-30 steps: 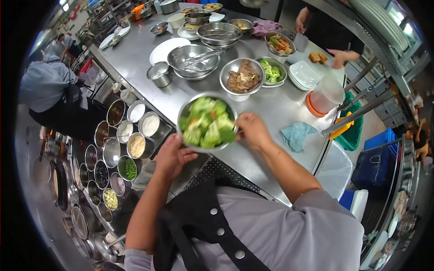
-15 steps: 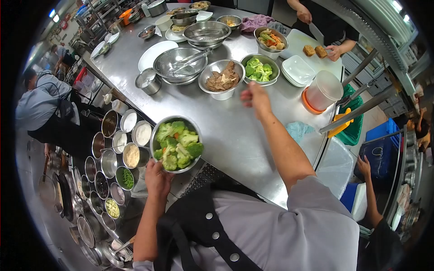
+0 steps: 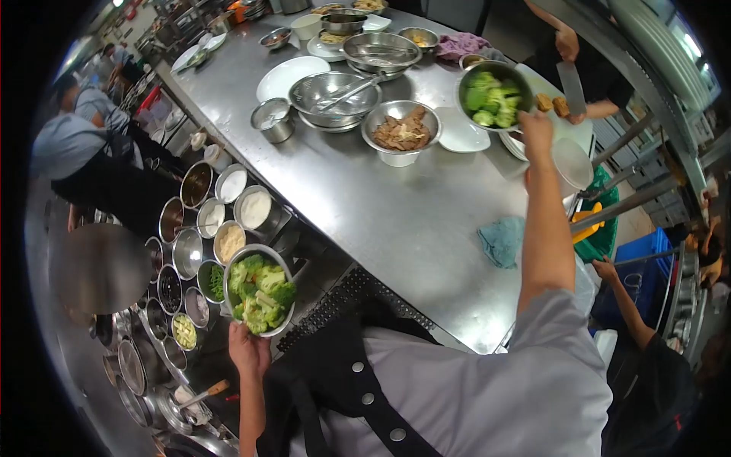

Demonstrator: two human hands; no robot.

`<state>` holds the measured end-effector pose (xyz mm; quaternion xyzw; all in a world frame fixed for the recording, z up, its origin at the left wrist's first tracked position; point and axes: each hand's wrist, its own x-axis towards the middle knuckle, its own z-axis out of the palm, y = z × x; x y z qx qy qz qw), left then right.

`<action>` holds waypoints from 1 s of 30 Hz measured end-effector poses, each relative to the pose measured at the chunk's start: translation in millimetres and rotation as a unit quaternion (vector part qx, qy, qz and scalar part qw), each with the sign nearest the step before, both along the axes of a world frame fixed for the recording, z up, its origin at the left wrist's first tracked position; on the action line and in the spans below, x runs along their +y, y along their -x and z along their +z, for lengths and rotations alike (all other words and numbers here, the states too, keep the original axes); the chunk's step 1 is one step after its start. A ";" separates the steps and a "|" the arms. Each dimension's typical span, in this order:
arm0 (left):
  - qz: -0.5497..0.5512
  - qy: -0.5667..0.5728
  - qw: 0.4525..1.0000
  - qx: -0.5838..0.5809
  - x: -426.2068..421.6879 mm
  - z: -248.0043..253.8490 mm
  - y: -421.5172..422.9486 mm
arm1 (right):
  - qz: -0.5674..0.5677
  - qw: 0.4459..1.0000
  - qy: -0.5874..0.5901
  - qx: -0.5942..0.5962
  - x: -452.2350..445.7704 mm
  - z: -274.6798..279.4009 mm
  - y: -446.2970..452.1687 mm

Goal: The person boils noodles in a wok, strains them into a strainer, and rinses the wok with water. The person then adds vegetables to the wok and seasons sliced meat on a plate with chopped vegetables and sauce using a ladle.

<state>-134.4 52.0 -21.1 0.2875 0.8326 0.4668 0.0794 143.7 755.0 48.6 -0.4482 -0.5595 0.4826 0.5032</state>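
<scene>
My left hand [image 3: 250, 350] grips the near rim of a metal bowl [image 3: 287, 323] piled with broccoli [image 3: 263, 293], some orange bits among it. It is held beside the counter, above the seasoning pots. My right hand [image 3: 537, 137] is closed on the rim of a second metal bowl [image 3: 502, 68], raised and tilted, with broccoli florets [image 3: 493, 103] inside. White square plates lie partly hidden beneath it. A white plate [image 3: 466, 139] lies to its left, beside a metal bowl [image 3: 400, 158] of sliced cooked meat [image 3: 403, 129].
Colanders [image 3: 335, 99], a steel pot [image 3: 272, 122] and plates stand along the counter [image 3: 381, 221]. A blue cloth [image 3: 502, 242] lies near the right edge. A co-worker's hand [image 3: 566, 44] holds a knife [image 3: 570, 87] across the counter. Several seasoning pots [image 3: 196, 183] line the left.
My right hand has reached away to the right and lifted the second broccoli bowl, uncovering a white plate. My left hand has moved its bowl left and slightly down.
</scene>
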 end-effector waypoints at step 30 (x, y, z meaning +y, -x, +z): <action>0.704 0.296 0.566 0.312 -744.0 183.7 -220.9 | 0.775 0.438 -0.430 0.150 -1258.0 123.7 281.6</action>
